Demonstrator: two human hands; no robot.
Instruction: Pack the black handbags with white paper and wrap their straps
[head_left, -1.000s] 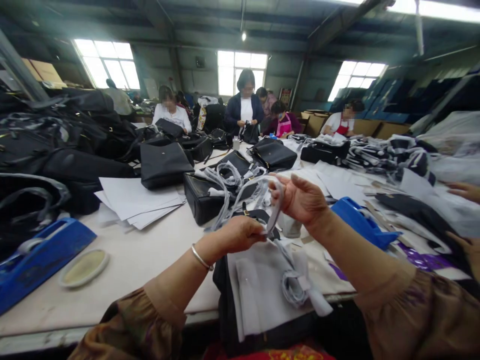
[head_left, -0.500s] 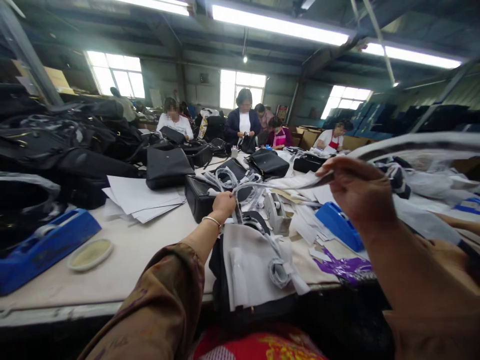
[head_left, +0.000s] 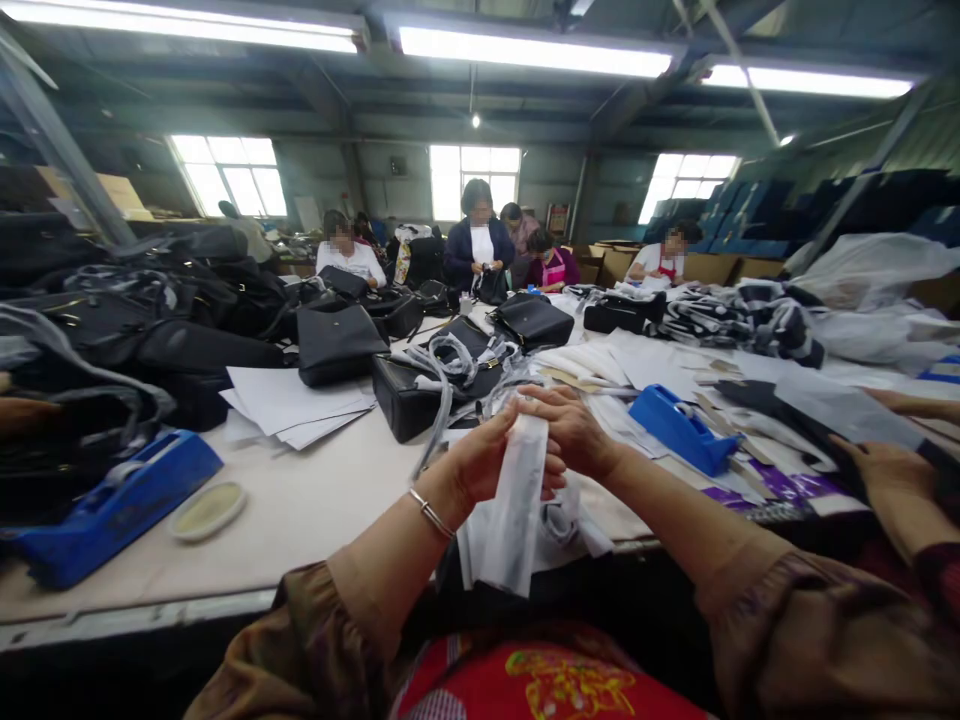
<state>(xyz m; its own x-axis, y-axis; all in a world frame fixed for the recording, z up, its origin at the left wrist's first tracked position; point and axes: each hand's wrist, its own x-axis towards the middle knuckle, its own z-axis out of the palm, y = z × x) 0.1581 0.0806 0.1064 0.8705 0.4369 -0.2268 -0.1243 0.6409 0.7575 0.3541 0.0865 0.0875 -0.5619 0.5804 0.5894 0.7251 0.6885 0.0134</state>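
Head cam: L hand (head_left: pixel 484 462) grasps white plastic strip (head_left: pixel 517 510), which hangs down nr table's (head_left: pixel 315 520) front edge. R hand (head_left: pixel 574 432) meets L at strip's top; can't tell if it grips too. Blk bag (head_left: pixel 405 405) just beyond hands. Blue tape dispenser (head_left: pixel 681 430) to R.
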